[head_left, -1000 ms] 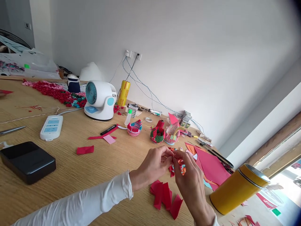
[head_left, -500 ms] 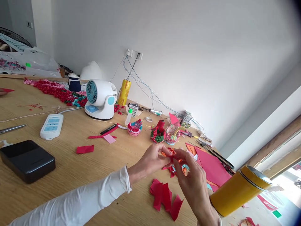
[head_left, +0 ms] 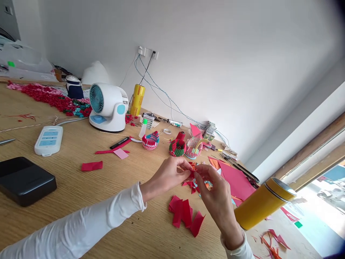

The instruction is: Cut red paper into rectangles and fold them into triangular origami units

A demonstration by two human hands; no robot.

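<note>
Single head-worn view, looking forward and down across the wooden surface from the near edge. Horizon is tilting, dropping to the right. Both hands are sitting close, low centre. View is reaching far enough to take in the white wall and the desk fan beyond.

White-sleeved arms reach forward as the left hand and right hand meet, fingertips pinched together.
</note>
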